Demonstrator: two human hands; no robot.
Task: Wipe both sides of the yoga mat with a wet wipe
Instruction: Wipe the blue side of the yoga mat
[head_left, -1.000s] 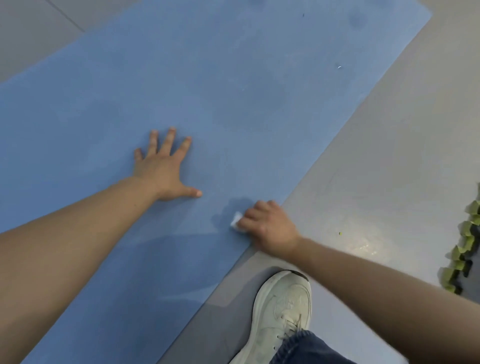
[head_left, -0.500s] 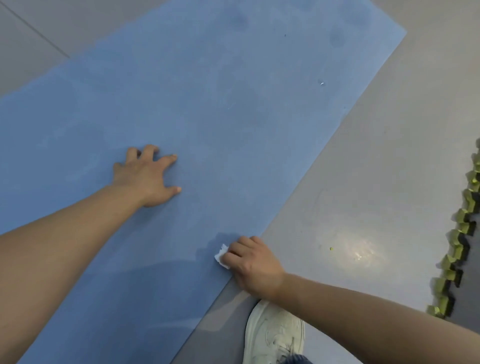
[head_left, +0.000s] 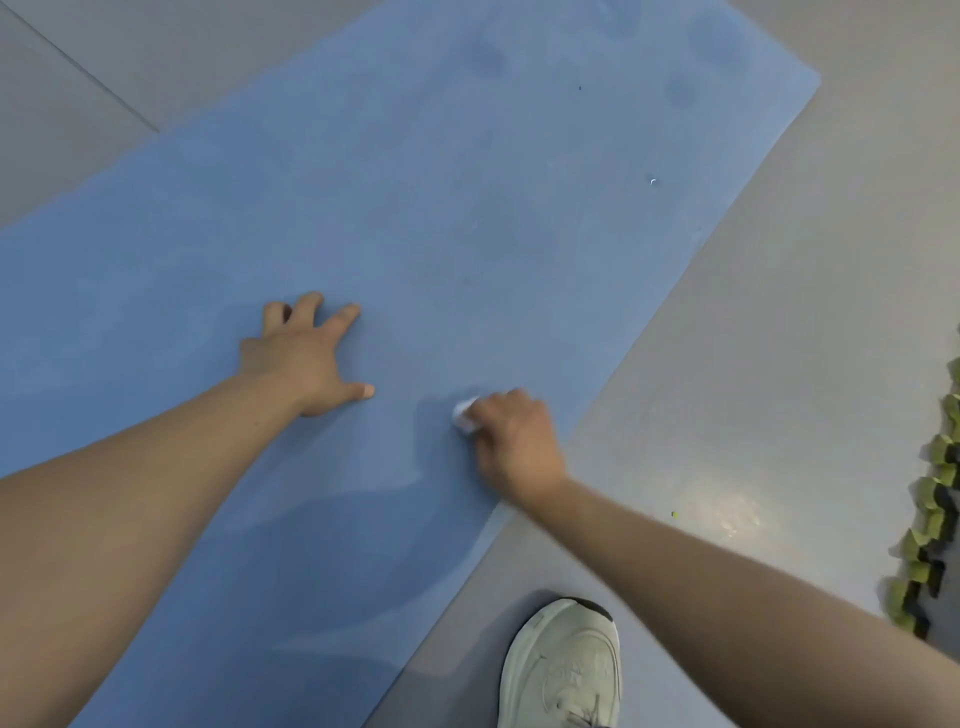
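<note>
— How many mats are down there?

— One blue yoga mat (head_left: 467, 218), laid flat on the grey floor (head_left: 779, 322) and running diagonally from lower left to upper right, its far corner showing at the top right.

— And the hands?

— Two, both on the mat. The left hand (head_left: 298, 358) rests on it with fingers spread and slightly bent, thumb pointing out toward the other hand; it holds nothing. The right hand (head_left: 511, 441) sits near the mat's right edge, fingers curled round one wet wipe (head_left: 464, 414) (a small white wad, only its tip showing past the knuckles, a bit blurred) and pressing it against the blue surface.

— How close are the two hands?

— Near each other, but apart; the left thumb and the wipe do not touch.

— Anything else counted?

— One pale sneaker (head_left: 563, 670) on the floor just beside the mat's right edge, at the bottom. One strip of green foam edging (head_left: 930, 514) with toothed edges along the right border, well apart from the mat. Several darker patches mark the mat's upper half.
</note>
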